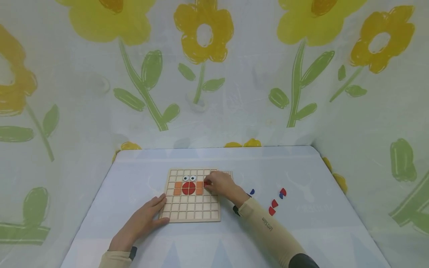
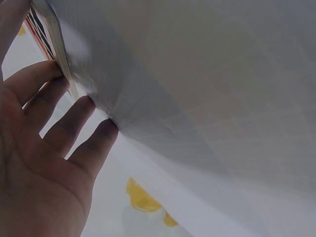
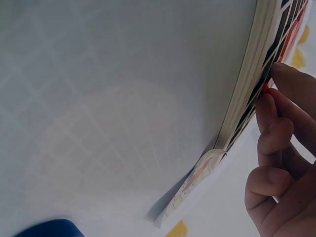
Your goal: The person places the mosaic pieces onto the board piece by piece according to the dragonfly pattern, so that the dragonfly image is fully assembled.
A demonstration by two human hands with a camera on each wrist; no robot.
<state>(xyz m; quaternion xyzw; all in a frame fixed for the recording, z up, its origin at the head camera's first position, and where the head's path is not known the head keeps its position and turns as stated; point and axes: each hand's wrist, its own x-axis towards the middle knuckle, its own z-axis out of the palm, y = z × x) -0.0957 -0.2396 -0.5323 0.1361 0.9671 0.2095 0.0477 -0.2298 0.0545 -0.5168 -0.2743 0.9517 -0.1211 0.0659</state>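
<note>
A square wooden grid board (image 1: 190, 207) lies on the table. Two round eye pieces (image 1: 189, 178) sit in its upper cells above a red circle (image 1: 188, 188) made of quarter pieces, with orange pieces (image 1: 177, 188) on either side. My left hand (image 1: 144, 219) rests against the board's left edge, its fingers (image 2: 81, 116) extended and its thumb near the lower corner. Over the right side of the board, my right hand (image 1: 222, 184) pinches a small red piece (image 3: 265, 88) between thumb and fingertips, close to the grid. The fingers mostly hide that piece's shape.
Loose red quarter pieces (image 1: 275, 203) and blue pieces (image 1: 252, 191) lie on the table right of the board, some near my right forearm. A printed grid card (image 3: 197, 177) shows beyond the board's right edge, partly covered. Flower-patterned curtain walls (image 1: 214, 123) surround the table.
</note>
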